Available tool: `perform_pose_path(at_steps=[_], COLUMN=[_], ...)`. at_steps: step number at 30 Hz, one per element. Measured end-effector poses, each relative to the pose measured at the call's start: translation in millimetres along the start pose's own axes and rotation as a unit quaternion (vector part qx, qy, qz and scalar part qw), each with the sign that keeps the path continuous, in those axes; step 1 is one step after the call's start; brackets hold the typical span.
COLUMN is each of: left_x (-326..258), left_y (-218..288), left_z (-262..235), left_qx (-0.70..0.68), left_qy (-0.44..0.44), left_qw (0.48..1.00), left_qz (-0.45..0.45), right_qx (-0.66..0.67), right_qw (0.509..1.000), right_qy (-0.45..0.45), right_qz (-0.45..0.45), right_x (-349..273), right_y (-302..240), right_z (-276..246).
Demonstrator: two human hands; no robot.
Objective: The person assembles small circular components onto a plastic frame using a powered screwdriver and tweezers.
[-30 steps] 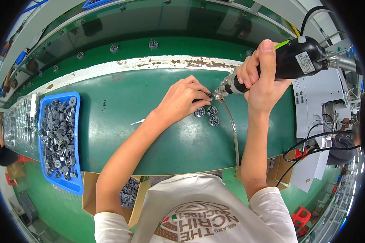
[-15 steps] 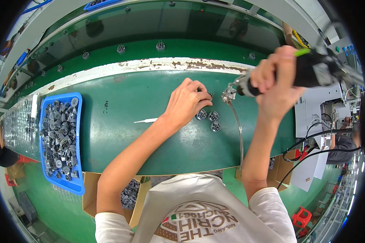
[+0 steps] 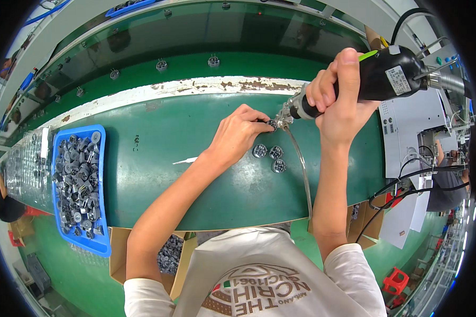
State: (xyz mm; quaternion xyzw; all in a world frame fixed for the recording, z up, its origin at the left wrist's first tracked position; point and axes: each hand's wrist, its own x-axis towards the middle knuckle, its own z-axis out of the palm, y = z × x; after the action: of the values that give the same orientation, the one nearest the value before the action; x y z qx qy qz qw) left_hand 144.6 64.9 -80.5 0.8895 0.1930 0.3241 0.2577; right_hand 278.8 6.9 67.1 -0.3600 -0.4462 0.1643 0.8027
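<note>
Over the right side of the green bench [image 3: 158, 190], my right hand [image 3: 344, 103] grips a black electric screwdriver [image 3: 378, 79] with a green lever. Its metal nose [image 3: 285, 116] points left, and a clear tube [image 3: 304, 177] hangs from it. My left hand [image 3: 235, 132] pinches a small round grey part [image 3: 272, 124] right at the nose; the fingers partly cover it, and whether the tip touches it I cannot tell. Closer to me lie three similar round parts [image 3: 275, 152] with their circuit sides up. A white pen-like tool [image 3: 185, 160] rests by my left forearm.
At the left, a blue tray [image 3: 103, 174] holds many grey round parts. Beyond a worn white ledge [image 3: 195, 84], several parts [image 3: 213, 61] sit spaced along a green conveyor belt. Open cardboard boxes [image 3: 119, 248] stand below the bench's near edge. A white machine [image 3: 407, 127] stands at the right.
The screwdriver and my right hand have moved left, bringing the nose up to the part in my left hand. The conveyor parts have shifted slightly right.
</note>
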Motion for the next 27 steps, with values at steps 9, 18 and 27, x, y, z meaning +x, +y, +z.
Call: perform_pose_path(at_steps=[9,18,27], left_x=[0.8,1.4,1.1], left_y=[1.1,1.0,1.2], left_z=[-3.2,-3.4,-3.5], left_qx=[-0.005,-0.008,-0.01], left_qy=[-0.017,-0.014,-0.017], left_qw=[1.0,1.0,1.0], left_qz=[0.003,0.004,0.002], right_qx=[-0.006,-0.004,-0.077], right_qw=[1.0,1.0,0.997], right_qy=[0.011,0.009,-0.028], right_qz=[0.012,0.007,0.007], right_x=[-2.4,-0.5,1.0], right_y=[6.0,11.0,17.7], right_z=[2.9,2.6,2.7])
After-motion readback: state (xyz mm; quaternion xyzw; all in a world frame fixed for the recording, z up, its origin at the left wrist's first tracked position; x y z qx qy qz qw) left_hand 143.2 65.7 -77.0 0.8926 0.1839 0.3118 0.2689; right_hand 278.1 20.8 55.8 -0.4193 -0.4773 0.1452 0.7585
